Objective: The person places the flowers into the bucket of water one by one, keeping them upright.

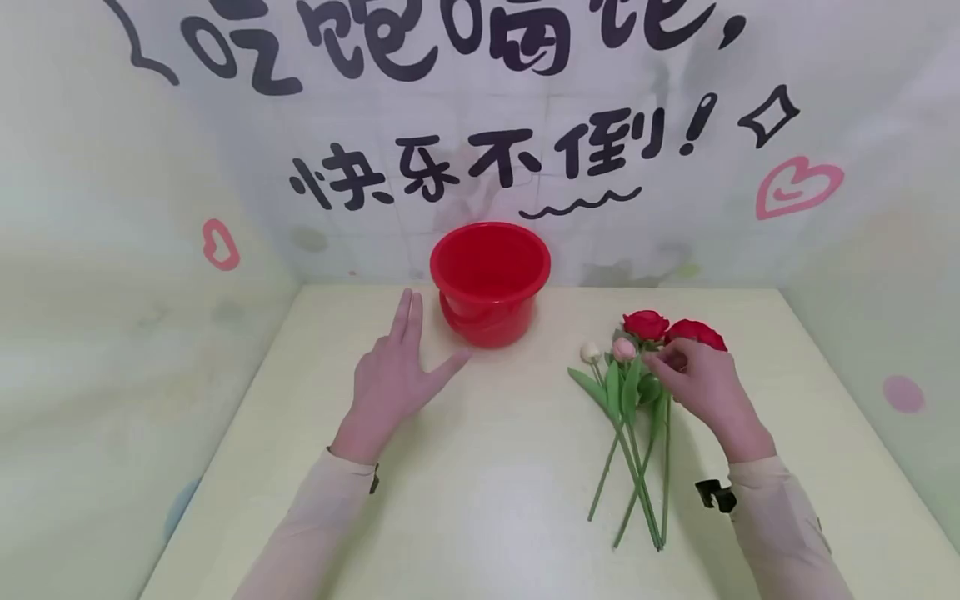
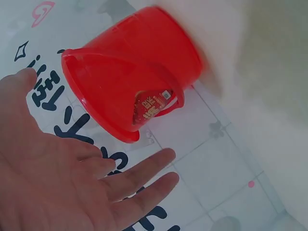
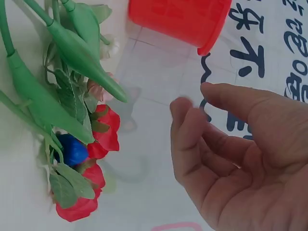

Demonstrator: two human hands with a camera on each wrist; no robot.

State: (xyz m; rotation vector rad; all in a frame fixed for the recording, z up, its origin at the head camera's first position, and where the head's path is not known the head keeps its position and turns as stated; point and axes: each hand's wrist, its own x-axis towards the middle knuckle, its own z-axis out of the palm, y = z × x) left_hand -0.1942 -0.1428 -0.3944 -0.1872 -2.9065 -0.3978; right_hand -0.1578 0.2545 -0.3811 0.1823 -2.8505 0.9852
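A red bucket (image 1: 491, 321) with a lowered handle stands upright at the back of the table. Just left of it hovers my left hand (image 1: 393, 371), fingers straight and thumb spread towards the bucket, holding nothing. On the right lies a bunch of artificial flowers: a white tulip (image 1: 590, 353), a pink tulip (image 1: 623, 349) and red roses (image 1: 645, 323), their green stems crossing towards me. A blue bloom (image 3: 73, 150) shows among them in the right wrist view. My right hand (image 1: 705, 383) is above the rose heads, fingers loosely bent, with a gap between thumb and fingertips.
The pale table (image 1: 480, 500) is enclosed by a white printed sheet (image 1: 420, 192) at the back and sides, with black lettering and pink hearts. A gold-lettered label (image 2: 150, 105) is on the bucket's side. A black strap piece (image 1: 716, 495) sits by the right cuff.
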